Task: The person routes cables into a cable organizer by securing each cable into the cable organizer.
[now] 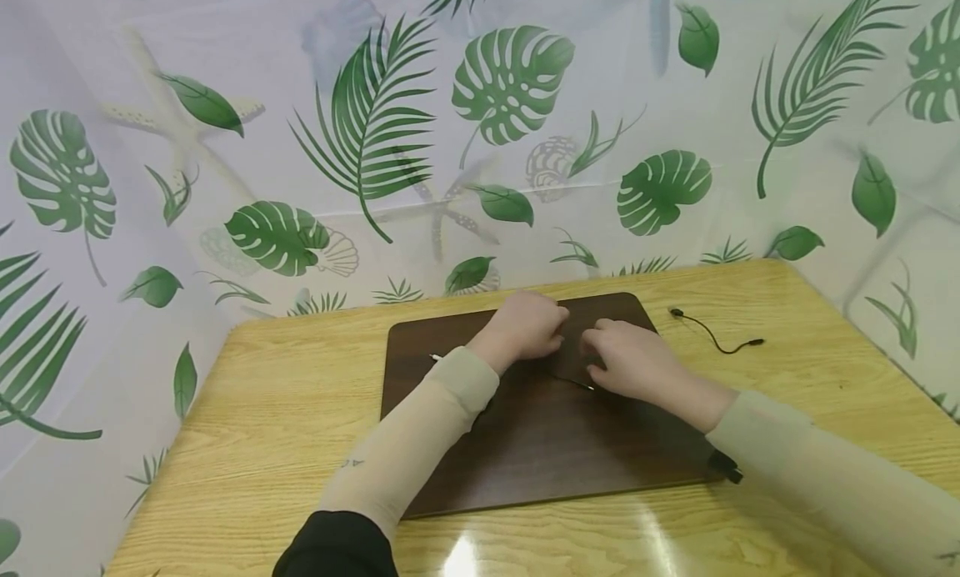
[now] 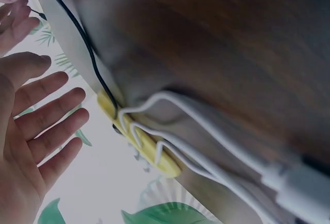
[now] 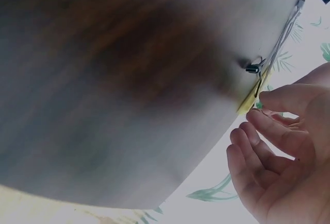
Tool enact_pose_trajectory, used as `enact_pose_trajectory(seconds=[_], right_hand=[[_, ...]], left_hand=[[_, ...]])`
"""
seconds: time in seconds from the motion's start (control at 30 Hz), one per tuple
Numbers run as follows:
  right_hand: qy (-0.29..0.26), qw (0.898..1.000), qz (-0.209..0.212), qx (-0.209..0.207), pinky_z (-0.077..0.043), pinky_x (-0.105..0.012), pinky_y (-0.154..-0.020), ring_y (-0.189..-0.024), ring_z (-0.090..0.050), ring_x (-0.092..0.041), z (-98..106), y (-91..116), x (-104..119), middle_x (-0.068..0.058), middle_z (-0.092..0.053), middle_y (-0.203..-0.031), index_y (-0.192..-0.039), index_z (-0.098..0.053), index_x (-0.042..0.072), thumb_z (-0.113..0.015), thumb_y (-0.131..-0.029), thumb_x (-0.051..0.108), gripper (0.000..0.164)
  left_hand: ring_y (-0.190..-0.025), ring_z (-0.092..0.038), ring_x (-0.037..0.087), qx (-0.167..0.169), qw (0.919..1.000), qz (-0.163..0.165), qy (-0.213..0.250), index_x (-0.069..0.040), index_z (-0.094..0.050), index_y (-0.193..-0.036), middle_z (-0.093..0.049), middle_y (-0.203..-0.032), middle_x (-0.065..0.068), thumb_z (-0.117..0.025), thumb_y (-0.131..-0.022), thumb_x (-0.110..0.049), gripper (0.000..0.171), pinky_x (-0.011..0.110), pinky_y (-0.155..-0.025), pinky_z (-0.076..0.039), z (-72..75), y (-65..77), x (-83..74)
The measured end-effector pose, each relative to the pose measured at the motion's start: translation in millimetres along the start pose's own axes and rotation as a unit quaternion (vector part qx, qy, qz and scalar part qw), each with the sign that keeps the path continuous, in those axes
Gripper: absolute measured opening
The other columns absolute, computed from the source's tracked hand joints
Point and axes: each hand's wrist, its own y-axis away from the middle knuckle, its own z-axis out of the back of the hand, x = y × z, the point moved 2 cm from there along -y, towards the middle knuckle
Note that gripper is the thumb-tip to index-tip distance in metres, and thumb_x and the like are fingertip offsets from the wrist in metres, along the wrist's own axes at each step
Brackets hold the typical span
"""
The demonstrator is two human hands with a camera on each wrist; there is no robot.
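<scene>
A yellow cable holder [image 2: 164, 163] lies on the dark brown board [image 1: 525, 452]. White cables [image 2: 206, 126] and a black cable [image 2: 85, 38] run through its slots. My left hand [image 1: 528, 323] is over the far part of the board; in the left wrist view its fingers [image 2: 56, 126] stretch out beside the holder and hold nothing. To its right is my right hand [image 1: 626, 356], with loosely bent fingers. The right wrist view shows its thumb and index finger apart, close to the near end of the holder [image 3: 247, 100]. In the head view my left hand and forearm hide most of the holder.
The board rests on a light wooden table [image 1: 285, 410]. A short black cable [image 1: 708, 331] lies on the table right of the board. Near the board's front right corner is a small black object [image 1: 726, 466], partly behind my right sleeve. A leaf-patterned cloth [image 1: 405, 143] hangs behind.
</scene>
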Motion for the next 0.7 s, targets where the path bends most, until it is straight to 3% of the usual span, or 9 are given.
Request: enact_pose_trajectory(seconds=[0.27, 0.5, 0.7], right_hand=[[0.008, 1.0, -0.011, 0.006, -0.058, -0.043, -0.071, -0.081, -0.067, -0.025, 1.0, 6.1, -7.6, -0.009, -0.068, -0.094, -0.104, -0.073, 0.007, -0.083, -0.088, 0.014, 0.02], [0.017, 1.0, -0.017, 0.015, -0.057, -0.043, -0.068, -0.083, -0.066, -0.026, 0.2, 12.7, -15.4, -0.011, -0.066, -0.096, -0.107, -0.073, 0.005, -0.084, -0.087, 0.015, 0.025], [0.018, 0.999, -0.032, 0.023, -0.056, -0.042, -0.069, -0.082, -0.064, -0.024, -1.2, 18.1, -23.1, -0.011, -0.066, -0.099, -0.109, -0.073, 0.006, -0.086, -0.087, 0.019, 0.029]], left_hand=[[-0.097, -0.072, 0.017, -0.002, 0.9998, -0.012, -0.016, -0.02, -0.071, -0.103, -0.073, -0.1, -0.003, -0.065, -0.104, -0.038, 0.019, 0.034, -0.086, -0.058, 1.8, -2.1, -9.4], [-0.105, -0.072, 0.019, 0.003, 0.9994, -0.023, -0.026, -0.022, -0.069, -0.123, -0.073, -0.114, -0.003, -0.065, -0.104, -0.042, 0.028, 0.037, -0.092, -0.058, 0.9, -6.5, -17.9], [-0.107, -0.069, 0.017, 0.001, 0.9992, -0.032, -0.023, -0.023, -0.066, -0.129, -0.068, -0.12, -0.003, -0.065, -0.103, -0.045, 0.034, 0.036, -0.094, -0.057, -0.5, -9.3, -23.6]])
